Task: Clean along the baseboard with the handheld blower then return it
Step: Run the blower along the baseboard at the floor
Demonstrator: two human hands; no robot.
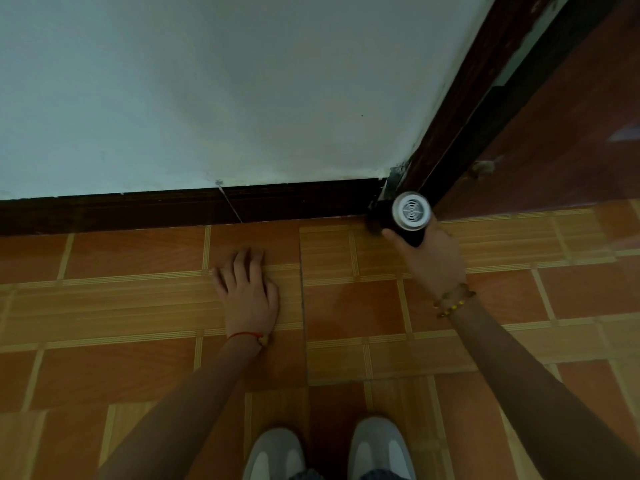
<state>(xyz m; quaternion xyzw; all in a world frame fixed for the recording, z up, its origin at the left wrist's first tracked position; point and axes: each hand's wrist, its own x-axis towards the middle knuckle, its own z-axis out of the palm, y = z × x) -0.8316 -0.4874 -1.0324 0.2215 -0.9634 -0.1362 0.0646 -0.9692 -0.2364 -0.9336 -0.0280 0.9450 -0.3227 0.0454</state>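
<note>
Down low, two hands show, and one blower (pixel 408 216), a black body with a round silver grille facing the camera. The right hand (pixel 431 258) has its fingers curled round the blower's handle, gripping it; the thumb lies along the near left side. Beyond those fingers the blower's nose sits right at the dark brown baseboard (pixel 194 209), in the corner where it meets the dark door frame (pixel 464 105). The left hand (pixel 247 292) lies flat on the floor (pixel 346 306), fingers straight and close together, tips pointing at the baseboard but short of it, well to the left of the blower. One red cord (pixel 246 336) circles the left wrist; one beaded bracelet (pixel 453 301) circles the right. Two pale grey shoes (pixel 332 452) stand behind both hands. Tiles are orange-brown with tan striped bands. Above the baseboard rises one plain white wall (pixel 207 81); right of the frame, a reddish door (pixel 561 133)
</note>
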